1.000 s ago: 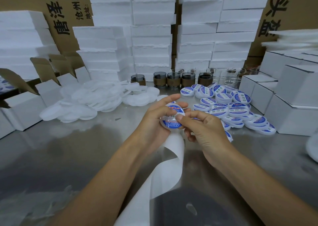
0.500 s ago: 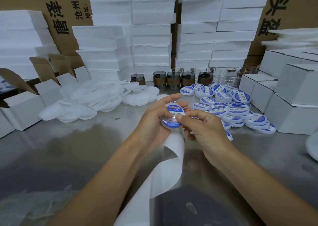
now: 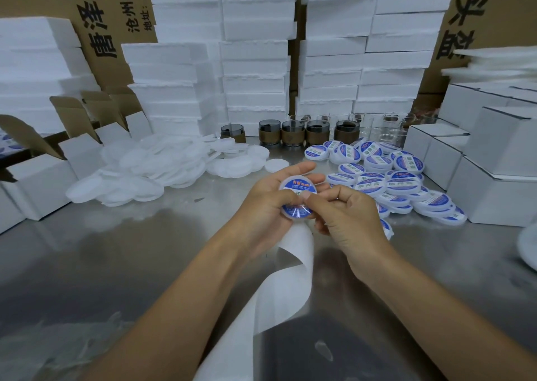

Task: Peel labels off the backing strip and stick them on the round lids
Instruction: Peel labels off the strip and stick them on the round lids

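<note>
My left hand (image 3: 266,203) holds a round white lid (image 3: 297,187) with a blue and white label on its face, fingers curled round its edge. My right hand (image 3: 345,215) presses its thumb on the middle of that label, its other fingers curled beside the lid. The white backing strip (image 3: 290,287) curls down from under my hands toward me. A pile of plain white lids (image 3: 139,174) lies at the left. Labelled lids (image 3: 392,177) are heaped at the right.
Stacks of white foam blocks (image 3: 255,61) fill the back. Several brown-sleeved jars (image 3: 290,132) and clear glass cups (image 3: 377,125) stand in front of them. White cartons (image 3: 494,162) sit at the right, open cartons (image 3: 43,174) at the left. The steel table (image 3: 116,264) lies beneath.
My right thumb has slid from the lid's edge onto the middle of the label. The lid has tilted slightly more toward me. Both hands stay in place.
</note>
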Tool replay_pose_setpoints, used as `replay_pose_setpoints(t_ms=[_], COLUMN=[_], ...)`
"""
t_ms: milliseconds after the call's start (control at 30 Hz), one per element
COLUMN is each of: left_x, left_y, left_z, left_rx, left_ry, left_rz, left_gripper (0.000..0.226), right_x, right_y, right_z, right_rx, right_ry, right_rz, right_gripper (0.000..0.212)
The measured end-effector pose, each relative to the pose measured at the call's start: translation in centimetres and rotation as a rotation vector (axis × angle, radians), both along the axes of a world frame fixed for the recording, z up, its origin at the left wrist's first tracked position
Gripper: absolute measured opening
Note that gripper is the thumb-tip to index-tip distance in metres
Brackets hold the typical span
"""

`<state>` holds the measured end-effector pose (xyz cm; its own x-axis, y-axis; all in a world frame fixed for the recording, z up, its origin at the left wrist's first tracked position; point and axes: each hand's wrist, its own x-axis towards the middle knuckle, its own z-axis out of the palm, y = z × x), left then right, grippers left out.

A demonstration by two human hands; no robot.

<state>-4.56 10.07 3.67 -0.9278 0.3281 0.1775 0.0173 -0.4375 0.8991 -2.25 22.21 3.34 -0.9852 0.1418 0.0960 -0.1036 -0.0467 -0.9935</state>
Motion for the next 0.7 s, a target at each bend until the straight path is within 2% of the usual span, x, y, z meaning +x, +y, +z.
replay_pose_setpoints(t_ms=[100,233,400,500,567,700], left_x=[0.0,0.2,0.2,0.1,0.0,-0.1], left_y=[0.1,0.4,0.8,0.6,0.5,0.5], left_z=[-0.1,-0.3,-0.4,-0.4,-0.4,-0.4], left_rx=[0.011,0.027,0.064,0.094,0.107,0.104], left_ry=[0.007,0.002,-0.001,-0.005,-0.001,0.005], left_rz=[-0.023,-0.002,0.017,0.015,0.034,0.067], left_gripper=[0.037,0.030,0.028,0.028,0.027,0.020], right_x=[0.0,0.0,0.2,0.1,0.0,-0.4], right_y=[0.0,0.0,0.1,0.3,0.5,0.4], right_z=[0.1,-0.3,-0.9,-1.2,-1.1,-0.3], right_rx=[0.049,0.253,0.674,0.820,0.762,0.253], right_ry=[0.029,0.128,0.300,0.267,0.209,0.021], right_rz=[-0.030,-0.095,-0.171,-0.177,-0.186,0.036], right_gripper=[0.017,0.025,0.027,0.033,0.039,0.033])
